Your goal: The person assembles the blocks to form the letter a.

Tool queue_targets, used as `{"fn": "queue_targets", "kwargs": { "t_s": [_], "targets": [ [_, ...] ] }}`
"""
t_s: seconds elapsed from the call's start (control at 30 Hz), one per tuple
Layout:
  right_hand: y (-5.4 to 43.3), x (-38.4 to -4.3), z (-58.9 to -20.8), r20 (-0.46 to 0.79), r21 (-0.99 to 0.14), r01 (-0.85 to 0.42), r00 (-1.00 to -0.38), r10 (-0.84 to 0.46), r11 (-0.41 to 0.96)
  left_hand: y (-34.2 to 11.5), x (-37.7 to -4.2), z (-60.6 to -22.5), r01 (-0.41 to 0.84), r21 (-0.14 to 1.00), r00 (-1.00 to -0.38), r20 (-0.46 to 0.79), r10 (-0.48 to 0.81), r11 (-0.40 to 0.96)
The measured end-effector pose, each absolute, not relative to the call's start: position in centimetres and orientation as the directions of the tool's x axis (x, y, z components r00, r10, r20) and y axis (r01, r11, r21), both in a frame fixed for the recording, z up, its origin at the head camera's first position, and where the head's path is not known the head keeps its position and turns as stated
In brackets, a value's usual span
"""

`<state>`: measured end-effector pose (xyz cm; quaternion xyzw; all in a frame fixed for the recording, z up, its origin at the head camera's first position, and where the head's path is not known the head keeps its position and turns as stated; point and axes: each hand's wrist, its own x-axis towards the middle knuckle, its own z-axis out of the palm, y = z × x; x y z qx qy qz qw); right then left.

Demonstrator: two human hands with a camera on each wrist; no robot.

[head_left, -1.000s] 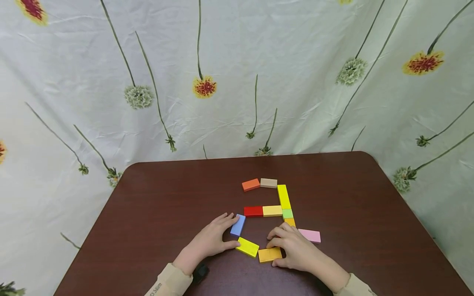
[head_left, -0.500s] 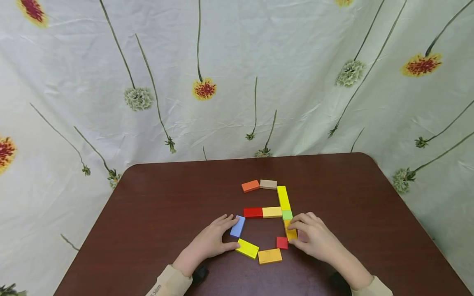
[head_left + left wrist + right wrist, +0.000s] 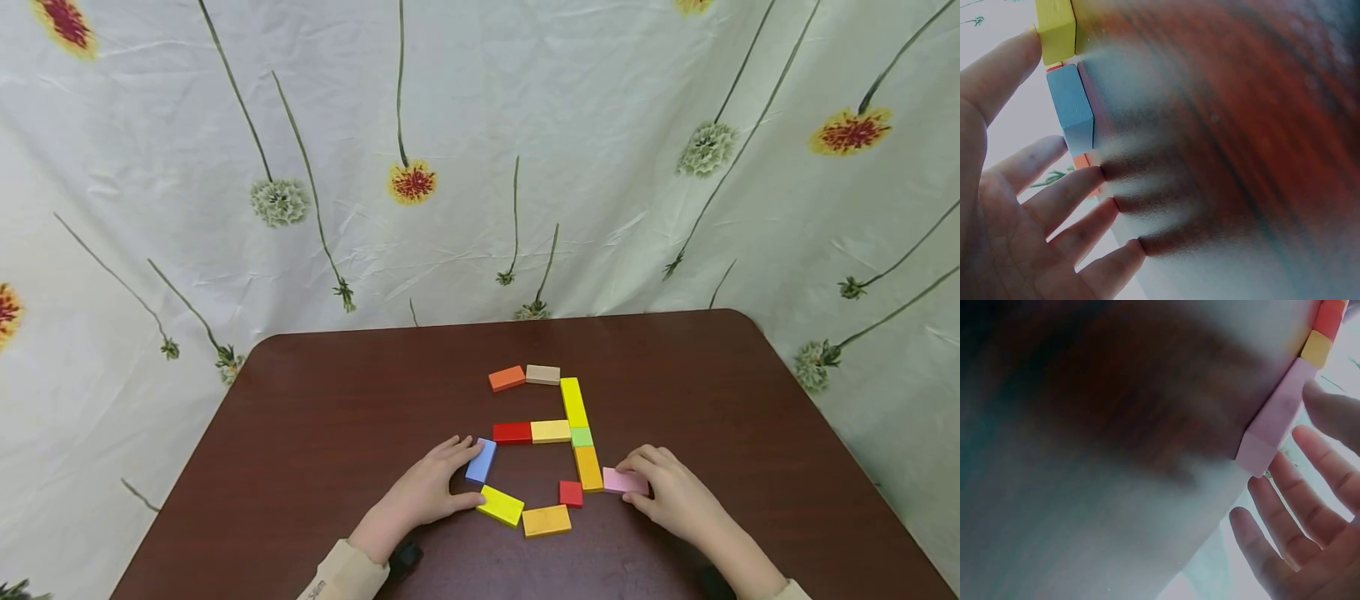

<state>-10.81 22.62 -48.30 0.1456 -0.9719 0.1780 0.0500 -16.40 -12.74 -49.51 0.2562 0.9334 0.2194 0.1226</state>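
Several flat coloured blocks lie end to end on a dark brown table. My left hand (image 3: 422, 486) rests at the left with fairly straight fingers. Its index finger touches the blue block (image 3: 481, 461) and its thumb meets the yellow block (image 3: 501, 505) near the front. My right hand (image 3: 673, 492) has its thumb and fingers at opposite long edges of the pink block (image 3: 619, 480), pinching it. The pink block adjoins the orange-yellow block (image 3: 588, 468). A small red block (image 3: 571, 493) lies left of that one, just above another orange-yellow block (image 3: 547, 521).
Above these lie a long red block (image 3: 512, 432), a pale yellow block (image 3: 551, 431), a green block (image 3: 581, 437) and a long yellow block (image 3: 573, 402). An orange block (image 3: 507, 378) and a beige block (image 3: 543, 374) stand farthest back. A flowered cloth (image 3: 465, 100) hangs behind the table (image 3: 337, 392).
My right hand has left the front orange-yellow block and small red block, passed the upright orange-yellow block, and moved right to the pink block. My left hand has stayed put.
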Motion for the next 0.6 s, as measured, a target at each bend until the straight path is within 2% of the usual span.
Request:
{"fn": "queue_targets", "kwargs": {
  "t_s": [0.37, 0.6],
  "targets": [
    [22.35, -10.84, -48.54, 0.056, -0.346, -0.207, -0.978, -0.2, 0.915, -12.79, -16.49, -49.55, 0.423, 0.472, -0.836, -0.125, 0.534, 0.773],
    [22.92, -10.1, -48.3, 0.123, -0.35, -0.233, -0.972, -0.202, 0.907, -12.78, -16.31, -49.37, 0.409, 0.477, -0.836, -0.145, 0.529, 0.778]
  ]
}}
